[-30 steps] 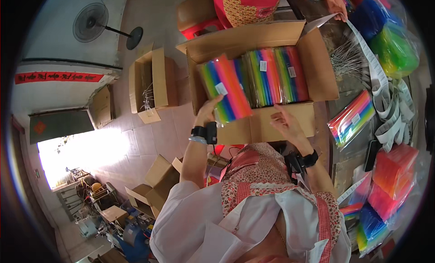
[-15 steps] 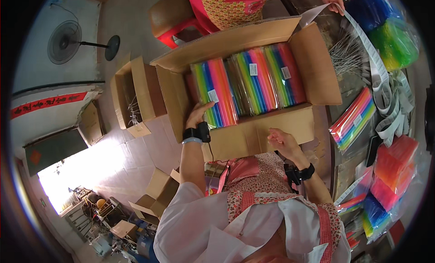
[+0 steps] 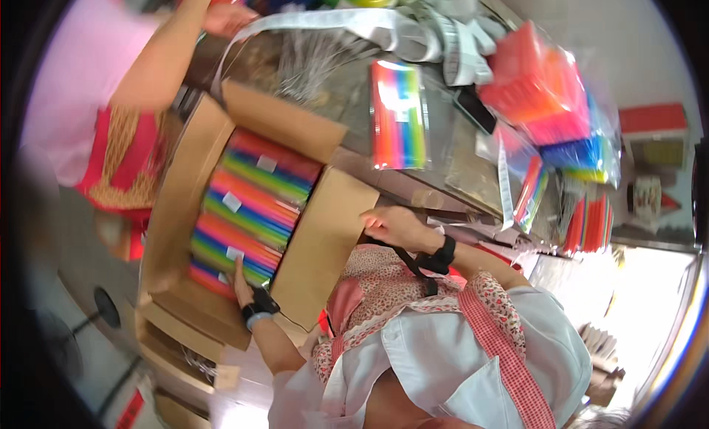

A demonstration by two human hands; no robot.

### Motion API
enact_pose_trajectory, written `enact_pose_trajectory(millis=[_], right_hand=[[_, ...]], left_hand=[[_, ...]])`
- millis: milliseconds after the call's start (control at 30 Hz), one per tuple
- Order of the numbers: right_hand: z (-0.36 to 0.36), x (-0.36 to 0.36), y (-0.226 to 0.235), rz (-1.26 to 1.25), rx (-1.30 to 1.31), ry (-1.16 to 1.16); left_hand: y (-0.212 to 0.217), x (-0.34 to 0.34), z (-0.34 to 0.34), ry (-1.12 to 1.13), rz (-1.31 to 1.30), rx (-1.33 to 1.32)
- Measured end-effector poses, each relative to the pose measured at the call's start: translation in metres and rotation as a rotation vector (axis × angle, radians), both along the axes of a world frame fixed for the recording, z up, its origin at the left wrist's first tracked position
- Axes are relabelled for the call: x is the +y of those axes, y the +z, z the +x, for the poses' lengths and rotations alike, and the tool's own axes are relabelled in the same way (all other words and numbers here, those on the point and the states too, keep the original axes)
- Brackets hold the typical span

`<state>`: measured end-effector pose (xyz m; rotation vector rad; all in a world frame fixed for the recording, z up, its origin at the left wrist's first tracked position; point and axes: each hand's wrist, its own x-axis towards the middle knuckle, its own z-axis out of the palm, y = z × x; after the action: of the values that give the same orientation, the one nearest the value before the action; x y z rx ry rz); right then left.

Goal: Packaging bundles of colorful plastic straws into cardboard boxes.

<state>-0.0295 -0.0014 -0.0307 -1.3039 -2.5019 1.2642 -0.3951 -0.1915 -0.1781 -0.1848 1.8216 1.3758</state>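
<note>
The rainbow-striped packet (image 3: 251,247) is held within the cardboard box (image 3: 323,241), under the fingers of the outstretched left hand (image 3: 243,287); whether it is pinched cannot be told. The right hand (image 3: 396,227) is raised beside the box's flap, well apart from the packet, its fingers loosely curled.

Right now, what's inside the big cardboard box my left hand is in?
The cardboard box holds rainbow-coloured packs in a row, several with white labels showing. Your left hand covers part of them; anything underneath the packs is hidden.
</note>
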Motion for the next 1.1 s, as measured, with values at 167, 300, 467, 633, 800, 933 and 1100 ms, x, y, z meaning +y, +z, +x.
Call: enact_pose_trajectory(millis=[167,300,467,633,800,933,1100], right_hand=[[0.128,0.017,0.049,0.085,-0.082,-0.656],[0.285,0.011,0.041,0.529,-0.117,-1.100],[0.435,0.004,0.011,0.315,-0.646,-1.431],[0.450,0.020,-0.006,0.058,-0.661,-1.468],[0.480,0.002,-0.028,0.082,0.249,-1.444],[0.508,-0.040,-0.038,0.135,0.426,-1.249],[0.482,-0.038,0.096,0.161,0.326,-1.323]], left_hand=[[0.003,0.019,0.024,-0.195,-0.425,0.944],[0.068,0.082,0.073,-0.447,-0.266,1.519],[0.140,0.201,0.217,-0.899,0.524,0.928],[0.177,0.278,0.305,-1.031,0.148,0.860],[0.135,0.310,0.288,-1.113,0.097,1.030],[0.136,0.310,0.299,-1.005,0.091,0.388],[0.147,0.291,0.299,-0.803,0.402,0.019]])
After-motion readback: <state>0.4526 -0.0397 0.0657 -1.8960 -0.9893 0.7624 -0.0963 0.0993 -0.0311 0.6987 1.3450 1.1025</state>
